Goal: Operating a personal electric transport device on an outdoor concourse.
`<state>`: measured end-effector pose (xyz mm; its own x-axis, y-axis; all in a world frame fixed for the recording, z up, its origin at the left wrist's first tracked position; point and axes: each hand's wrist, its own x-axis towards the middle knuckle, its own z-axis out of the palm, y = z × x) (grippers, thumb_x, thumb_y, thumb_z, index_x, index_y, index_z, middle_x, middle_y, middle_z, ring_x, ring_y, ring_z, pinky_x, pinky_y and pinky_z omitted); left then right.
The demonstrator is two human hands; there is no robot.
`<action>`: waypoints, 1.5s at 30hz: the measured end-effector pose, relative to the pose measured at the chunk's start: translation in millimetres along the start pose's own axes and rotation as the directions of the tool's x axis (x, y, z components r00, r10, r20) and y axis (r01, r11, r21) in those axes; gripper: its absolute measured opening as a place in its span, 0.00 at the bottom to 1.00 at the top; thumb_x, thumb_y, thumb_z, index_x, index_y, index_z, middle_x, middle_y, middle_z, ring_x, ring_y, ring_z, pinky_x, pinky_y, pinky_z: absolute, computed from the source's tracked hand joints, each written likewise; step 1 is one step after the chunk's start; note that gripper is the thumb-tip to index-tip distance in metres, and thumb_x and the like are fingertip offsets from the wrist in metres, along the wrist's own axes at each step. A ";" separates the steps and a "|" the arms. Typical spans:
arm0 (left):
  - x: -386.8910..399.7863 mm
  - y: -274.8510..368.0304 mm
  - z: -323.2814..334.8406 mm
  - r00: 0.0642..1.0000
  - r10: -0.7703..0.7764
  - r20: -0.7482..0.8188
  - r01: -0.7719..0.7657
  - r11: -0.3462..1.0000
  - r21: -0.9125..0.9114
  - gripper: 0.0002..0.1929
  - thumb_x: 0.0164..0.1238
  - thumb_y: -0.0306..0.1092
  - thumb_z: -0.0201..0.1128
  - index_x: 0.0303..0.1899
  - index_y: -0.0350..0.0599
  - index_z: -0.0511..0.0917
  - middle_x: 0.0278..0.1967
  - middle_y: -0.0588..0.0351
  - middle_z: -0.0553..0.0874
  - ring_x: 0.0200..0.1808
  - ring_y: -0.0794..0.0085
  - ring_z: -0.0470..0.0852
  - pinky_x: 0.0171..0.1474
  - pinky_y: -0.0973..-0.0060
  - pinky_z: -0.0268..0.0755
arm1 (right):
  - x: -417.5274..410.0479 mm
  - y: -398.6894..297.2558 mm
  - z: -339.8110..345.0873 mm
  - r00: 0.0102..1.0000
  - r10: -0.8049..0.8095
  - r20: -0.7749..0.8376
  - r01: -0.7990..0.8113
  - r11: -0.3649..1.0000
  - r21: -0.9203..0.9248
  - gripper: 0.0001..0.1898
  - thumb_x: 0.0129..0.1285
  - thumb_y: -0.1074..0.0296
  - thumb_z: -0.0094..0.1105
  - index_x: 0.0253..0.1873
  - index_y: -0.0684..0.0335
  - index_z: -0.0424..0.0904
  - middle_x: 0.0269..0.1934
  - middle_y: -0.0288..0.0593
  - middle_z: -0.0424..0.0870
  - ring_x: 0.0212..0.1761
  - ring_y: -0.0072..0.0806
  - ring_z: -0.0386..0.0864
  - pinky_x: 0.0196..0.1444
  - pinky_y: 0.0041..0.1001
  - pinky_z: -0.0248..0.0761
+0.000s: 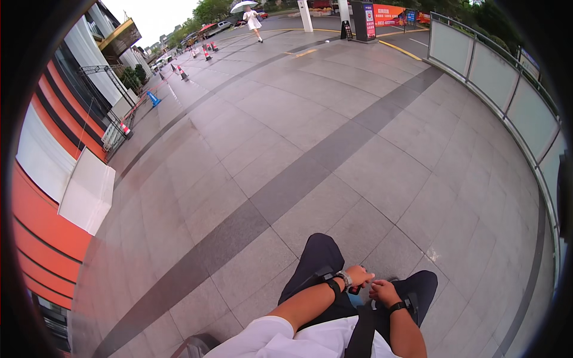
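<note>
Both hands are close together over my lap, between my knees in dark trousers (316,257). My left hand (357,275) wears a metal-banded watch (344,279), and its fingers point towards the right hand. A small black object with red on it (354,290) shows below the left fingers, and the hand seems closed around it. My right hand (385,291), fingers curled, is just beside the left fingertips. Whether it pinches something small is hidden. A black band (397,307) circles the right wrist. A black strap or tie (361,333) hangs over my white shirt (322,338).
Grey paving (322,188) with a darker stripe (286,197) spreads ahead. A panelled railing (492,60) curves along the right. Traffic cones (182,73) and a white box-like panel (91,190) are on the left. A person with an umbrella (253,20) is far ahead.
</note>
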<state>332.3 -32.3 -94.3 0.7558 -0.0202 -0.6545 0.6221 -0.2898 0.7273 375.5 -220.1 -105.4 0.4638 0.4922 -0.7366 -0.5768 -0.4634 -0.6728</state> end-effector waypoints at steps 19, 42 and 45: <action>8.7 -16.1 5.1 0.991 0.131 -0.007 -0.127 0.977 0.170 0.23 0.57 0.57 0.61 0.41 0.46 0.85 0.31 0.52 0.87 0.32 0.66 0.84 0.39 0.70 0.74 | 3.0 -0.2 0.4 1.000 -0.005 0.007 0.006 1.000 -0.026 0.12 0.65 0.64 0.55 0.49 0.63 0.74 0.33 0.42 0.81 0.29 0.29 0.82 0.32 0.27 0.74; -3.1 4.0 9.4 1.000 0.009 0.007 -0.009 0.999 0.038 0.37 0.59 0.25 0.50 0.71 0.44 0.46 0.30 0.46 0.85 0.28 0.63 0.86 0.33 0.67 0.74 | -1.9 0.9 -6.4 0.999 0.018 -0.026 -0.019 0.999 -0.037 0.19 0.66 0.59 0.53 0.57 0.65 0.70 0.35 0.45 0.82 0.31 0.31 0.82 0.34 0.27 0.74; 8.3 -25.4 8.7 0.994 0.100 -0.053 -0.094 0.991 0.096 0.38 0.58 0.24 0.51 0.72 0.43 0.44 0.31 0.44 0.85 0.29 0.64 0.86 0.34 0.68 0.75 | 1.0 -5.6 4.4 1.000 0.006 0.005 -0.006 0.999 -0.045 0.19 0.66 0.59 0.53 0.56 0.64 0.71 0.35 0.44 0.81 0.31 0.30 0.82 0.34 0.27 0.74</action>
<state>321.1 -33.4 -120.0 0.8238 0.0017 -0.5669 0.5256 -0.3768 0.7627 376.3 -213.8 -102.1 0.4570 0.4931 -0.7403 -0.5483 -0.4991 -0.6710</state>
